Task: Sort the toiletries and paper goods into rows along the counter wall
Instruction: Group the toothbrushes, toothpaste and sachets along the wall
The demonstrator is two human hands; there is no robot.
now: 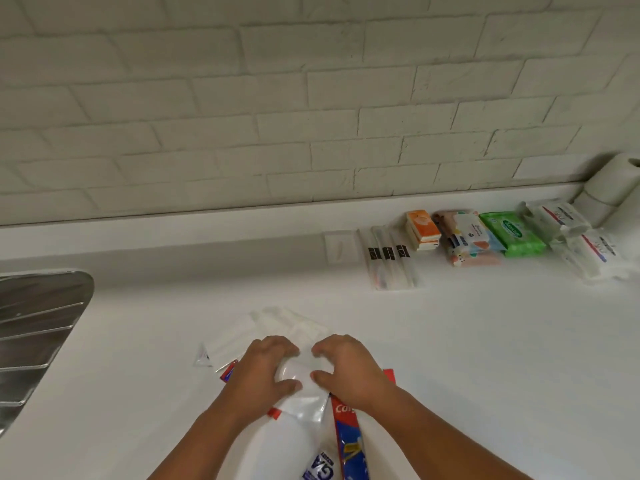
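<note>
Fingers (pixel 289 349): both sets curled and clenched on one small white pouch (pixel 298 370). The left hand (pixel 259 374) takes its 9 o'clock end and the right hand (pixel 353 374) its 3 o'clock end, thumbs on the near side.

- Judgement: a two-handed pinch suits a limp, slippery pack. It looks like the pouch is being lifted or squared up off the unsorted heap, ready to go to the wall.
- No print readable on the pouch.

Heap, under and around the hands, low centre of the surface (pixel 485 358):
- Glossy white bag (pixel 298 414) beneath the pouch, running toward 6 o'clock. Blue letters "GA" near its bottom end, rest cut off.
- Colgate box (pixel 346 434), red and blue, just at 5 o'clock of the pouch. Only "Col" shows.
- Clear sachets (pixel 287 322) at 12 o'clock of the hands, overlapping. Contents cannot be told.

Sorted row, at 1 to 2 o'clock, along the foot of the wall (pixel 311 98), kinds grouped side by side:
- Toothbrushes (pixel 389 261) in clear sleeves, black labels unreadable.
- Orange tissue packs (pixel 422 230), stacked.
- Pastel wipes (pixel 467 240), stacked.
- Green pack (pixel 516 233), brand blurred.
- White packs (pixel 568 221).
- Roll (pixel 616 188) in the far corner.

Judgement: the row is partly built, and the heap remains to be sorted.

Steel drainer (pixel 38 323) at 9 o'clock, well apart.
</note>
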